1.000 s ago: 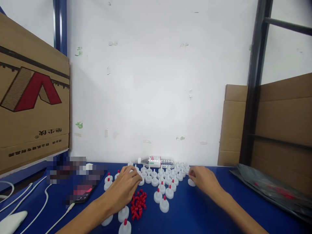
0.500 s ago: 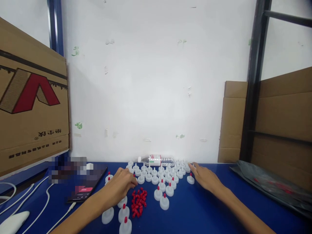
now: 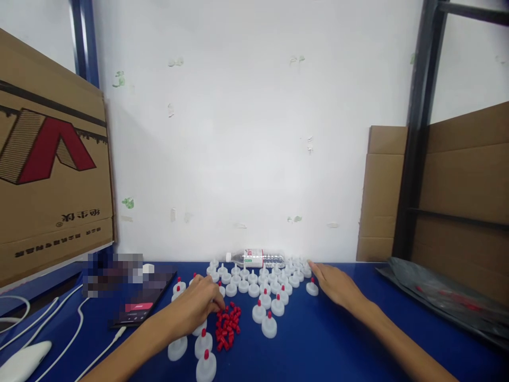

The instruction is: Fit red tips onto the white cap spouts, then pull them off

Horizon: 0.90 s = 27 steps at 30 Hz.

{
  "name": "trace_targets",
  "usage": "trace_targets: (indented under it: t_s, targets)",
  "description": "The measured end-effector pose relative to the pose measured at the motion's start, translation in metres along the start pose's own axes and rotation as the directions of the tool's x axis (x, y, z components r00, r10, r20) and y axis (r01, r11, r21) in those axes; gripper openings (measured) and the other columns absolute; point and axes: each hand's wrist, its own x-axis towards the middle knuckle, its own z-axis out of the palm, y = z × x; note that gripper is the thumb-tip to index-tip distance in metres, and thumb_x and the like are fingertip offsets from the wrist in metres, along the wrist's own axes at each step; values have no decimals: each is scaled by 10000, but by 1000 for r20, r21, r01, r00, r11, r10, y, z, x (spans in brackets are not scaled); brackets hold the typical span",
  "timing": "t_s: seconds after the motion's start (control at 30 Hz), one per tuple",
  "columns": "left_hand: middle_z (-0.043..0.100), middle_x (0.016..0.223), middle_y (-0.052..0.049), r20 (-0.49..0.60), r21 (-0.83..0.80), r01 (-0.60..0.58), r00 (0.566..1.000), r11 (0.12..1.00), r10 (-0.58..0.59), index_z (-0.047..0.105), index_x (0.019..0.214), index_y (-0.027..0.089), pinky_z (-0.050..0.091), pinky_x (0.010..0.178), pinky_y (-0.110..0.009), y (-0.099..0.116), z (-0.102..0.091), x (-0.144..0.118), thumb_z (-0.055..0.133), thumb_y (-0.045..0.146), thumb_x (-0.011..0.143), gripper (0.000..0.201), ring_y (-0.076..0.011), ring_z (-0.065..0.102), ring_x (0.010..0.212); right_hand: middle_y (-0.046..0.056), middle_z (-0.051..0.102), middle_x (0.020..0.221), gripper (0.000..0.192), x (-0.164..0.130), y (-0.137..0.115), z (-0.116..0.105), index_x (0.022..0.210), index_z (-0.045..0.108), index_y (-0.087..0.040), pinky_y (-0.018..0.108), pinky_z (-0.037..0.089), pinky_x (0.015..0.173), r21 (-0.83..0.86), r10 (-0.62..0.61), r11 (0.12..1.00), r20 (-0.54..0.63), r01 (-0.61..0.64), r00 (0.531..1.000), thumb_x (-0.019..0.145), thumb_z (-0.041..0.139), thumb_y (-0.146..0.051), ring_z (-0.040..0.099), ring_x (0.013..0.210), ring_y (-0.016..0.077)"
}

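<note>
While the left hand [image 3: 199, 305] seemingly pinches at red tips [image 3: 227, 323], the right hand [image 3: 336, 284] lies flat, grip apart.

I see bright, even overhead light; white wall [image 3: 254, 132] near washed out. Soft shadow beside cardboard box [image 3: 51, 175] on wall. Wide-angle bending at frame edges. Pixelated patch left of phone [image 3: 139, 307]. Mild softness overall.

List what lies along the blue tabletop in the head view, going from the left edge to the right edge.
White rounded device → white cable → black phone with red screen band → left hand → pile of small red plastic tips → cluster of white plastic caps → right hand → dark grey plastic bag.
</note>
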Motion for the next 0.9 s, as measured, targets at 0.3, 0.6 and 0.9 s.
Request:
trace_targets:
  t_s: [0.3, 0.6, 0.9]
  targets:
    - [727, 888, -37, 84, 48, 108, 990, 993, -112, 700, 822, 212, 410, 924, -386, 23, -14, 0, 622, 87, 878, 157, -239, 642, 912, 75, 693, 1173, 405, -22, -43, -22, 1132, 633, -245, 343, 496, 907, 100, -254, 953, -247, 285, 935, 1078, 336, -515, 673, 1057, 245]
    - [672, 1049, -49, -68, -8, -15, 998, 1000, 14, 637, 1076, 217, 413, 930, -382, 49, -22, 5, 548, 143, 1018, 130, -236, 573, 1003, 40, 643, 1233, 275, -77, -103, -6, 1265, 520, -276, 331, 528, 949, 228, -773, 599, -84, 768, 628, 1014, 554, -168, 641, 1110, 200]
    - [661, 992, -53, -258, -25, -297, 924, 954, 281, 636, 1183, 233, 407, 823, -373, 70, -7, 4, 459, 103, 1063, 250, -233, 544, 920, 72, 686, 1260, 242, -83, -105, 0, 1259, 495, -257, 358, 549, 984, 181, -809, 514, -222, 838, 544, 1034, 549, -189, 674, 1131, 210]
